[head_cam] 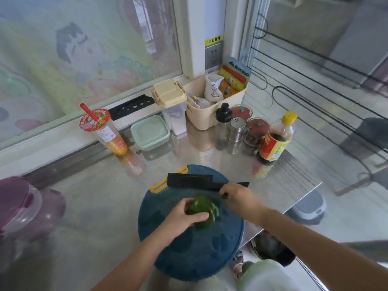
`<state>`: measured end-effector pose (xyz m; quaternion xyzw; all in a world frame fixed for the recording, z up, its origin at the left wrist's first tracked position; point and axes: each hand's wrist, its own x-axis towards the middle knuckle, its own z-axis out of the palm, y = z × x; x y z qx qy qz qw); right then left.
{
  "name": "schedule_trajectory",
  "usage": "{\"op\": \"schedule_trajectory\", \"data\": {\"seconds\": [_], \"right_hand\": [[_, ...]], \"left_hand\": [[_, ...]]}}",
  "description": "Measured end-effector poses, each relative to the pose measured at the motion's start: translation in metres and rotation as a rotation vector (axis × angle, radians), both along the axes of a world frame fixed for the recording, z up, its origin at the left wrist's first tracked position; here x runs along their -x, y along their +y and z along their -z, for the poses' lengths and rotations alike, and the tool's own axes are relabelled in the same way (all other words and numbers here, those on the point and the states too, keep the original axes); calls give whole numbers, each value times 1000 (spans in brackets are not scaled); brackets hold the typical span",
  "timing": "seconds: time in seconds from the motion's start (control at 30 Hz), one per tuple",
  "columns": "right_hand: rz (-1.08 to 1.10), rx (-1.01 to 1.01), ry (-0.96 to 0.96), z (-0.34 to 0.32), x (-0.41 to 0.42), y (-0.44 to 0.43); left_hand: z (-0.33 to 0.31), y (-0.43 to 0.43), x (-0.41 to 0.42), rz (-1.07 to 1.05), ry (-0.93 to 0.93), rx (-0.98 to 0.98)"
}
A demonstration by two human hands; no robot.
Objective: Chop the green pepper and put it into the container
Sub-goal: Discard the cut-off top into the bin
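Note:
A whole green pepper [206,210] lies on a round dark blue cutting board [189,253] with a yellow handle. My left hand [184,216] grips the pepper from its left side. My right hand [239,199] is closed on the handle of a black cleaver [190,180], whose blade lies along the board's far edge, pointing left. A mint green lidded container [150,132] stands at the back of the steel counter, closed.
Behind the board stand a drink cup with a red straw [105,131], a soy sauce bottle [275,139], spice jars and shakers [238,127], and a cream bin of packets [216,101]. A purple-lidded tub [19,204] sits far left. The counter's edge drops off at right.

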<state>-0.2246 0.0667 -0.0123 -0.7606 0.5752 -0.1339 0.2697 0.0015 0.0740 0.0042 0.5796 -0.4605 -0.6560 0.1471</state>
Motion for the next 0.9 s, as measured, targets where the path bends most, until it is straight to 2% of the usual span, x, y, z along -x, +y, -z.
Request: {"op": "schedule_trajectory", "data": {"seconds": [0.07,0.17,0.27,0.5,0.63,0.77,0.9], "right_hand": [[226,-11,-24,-12,27,13],[547,-42,-11,-10,76,40],[759,-150,48,4,112,76],[921,-474,108,46,139,121],[1000,-556,97,54,143,124],[949,-464,139,48,143,113],[966,-262,50,21,133,85]], "left_hand": [[1,-4,26,33,47,-29],[6,-7,63,114,23,-20],[10,-7,91,145,-31,-7],[8,-7,105,188,-55,-74],[9,-8,104,179,-41,-111],[9,-8,102,202,-24,-122],[10,-6,97,276,-52,-59]]}}
